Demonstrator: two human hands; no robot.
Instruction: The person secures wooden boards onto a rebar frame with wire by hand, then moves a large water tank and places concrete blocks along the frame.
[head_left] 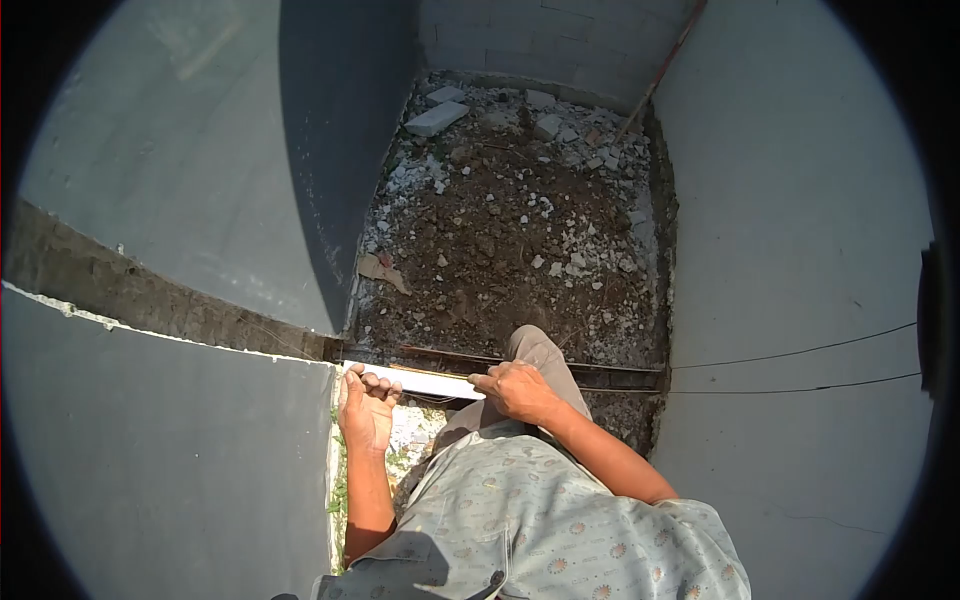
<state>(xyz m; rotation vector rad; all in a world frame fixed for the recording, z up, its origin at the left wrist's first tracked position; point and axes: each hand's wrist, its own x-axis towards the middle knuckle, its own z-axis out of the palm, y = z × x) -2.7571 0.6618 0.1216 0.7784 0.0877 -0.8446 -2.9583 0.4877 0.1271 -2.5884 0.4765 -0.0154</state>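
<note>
A long white strip lies across the gap between the walls, over the threshold. My left hand, palm up, has its curled fingers on the strip's left end, close to the wall corner. Further right, my right hand is closed at the strip's right part, its fingertips around something thin and yellowish that I cannot make out clearly. Two dark wires run from the right wall toward the threshold beside the strip.
Beyond the threshold, brown soil holds white rubble and pale blocks. Grey walls stand on both sides. A reddish pole leans at the back right. My bent knee is beside my right hand.
</note>
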